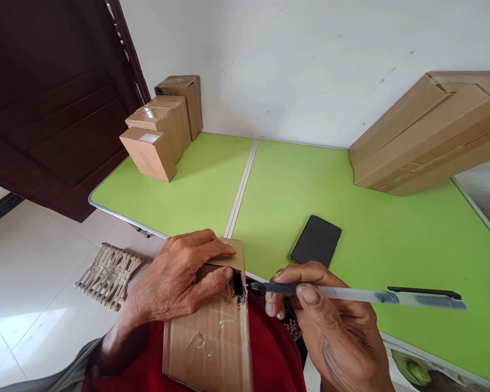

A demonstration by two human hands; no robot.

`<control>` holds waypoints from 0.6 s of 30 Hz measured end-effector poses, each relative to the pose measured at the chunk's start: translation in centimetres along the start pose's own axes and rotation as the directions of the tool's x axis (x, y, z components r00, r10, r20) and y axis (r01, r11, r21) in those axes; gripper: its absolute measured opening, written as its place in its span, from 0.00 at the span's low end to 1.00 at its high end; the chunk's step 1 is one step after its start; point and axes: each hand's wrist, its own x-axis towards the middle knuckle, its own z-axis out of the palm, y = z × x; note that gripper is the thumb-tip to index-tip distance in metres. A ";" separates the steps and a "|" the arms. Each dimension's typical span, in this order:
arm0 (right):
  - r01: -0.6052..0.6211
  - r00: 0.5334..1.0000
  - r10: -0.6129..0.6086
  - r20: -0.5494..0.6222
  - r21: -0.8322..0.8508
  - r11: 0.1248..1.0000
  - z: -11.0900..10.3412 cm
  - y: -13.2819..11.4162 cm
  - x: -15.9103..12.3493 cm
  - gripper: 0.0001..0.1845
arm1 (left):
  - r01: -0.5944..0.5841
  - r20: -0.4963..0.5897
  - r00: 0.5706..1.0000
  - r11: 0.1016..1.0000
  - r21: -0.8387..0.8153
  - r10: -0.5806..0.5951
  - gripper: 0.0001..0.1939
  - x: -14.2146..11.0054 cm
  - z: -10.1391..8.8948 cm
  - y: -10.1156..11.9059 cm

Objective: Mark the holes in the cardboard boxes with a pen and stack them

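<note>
A brown cardboard box (212, 348) with a torn, dark hole near its upper right edge rests in front of my red clothing. My left hand (188, 275) grips the upper part of this box, its thumb beside the hole. Between the thumb and fingers of my right hand (330, 321) is a pen (351, 294) with a clear barrel and a black clip. Its dark tip points left, close to the box's right edge by the hole; whether it touches cannot be told. Clear tape shines on the box face.
On the green folding table (212, 190) lies a dark-screened phone (316, 240), beyond my right hand. Several small cartons (147, 155) stand at the back left, and large long cartons (424, 136) lean at the right. A woven stool (108, 275) stands on the floor at left.
</note>
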 end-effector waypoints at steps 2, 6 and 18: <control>0.012 1.000 -0.012 0.018 0.000 1.000 0.0 0.0 0.0 0.11 | -0.003 0.002 1.000 1.000 0.007 0.003 0.16 0.0 0.0 -0.1; -0.013 0.998 0.013 -0.064 -0.002 1.000 0.4 -0.3 -0.3 0.11 | -0.043 0.003 0.999 0.999 0.018 0.042 0.16 0.0 0.0 -0.3; 0.098 0.985 -0.106 -0.136 -0.065 0.993 0.1 -1.1 -0.3 0.09 | -0.114 0.038 0.993 0.993 -0.022 0.115 0.18 -0.1 -0.4 -0.8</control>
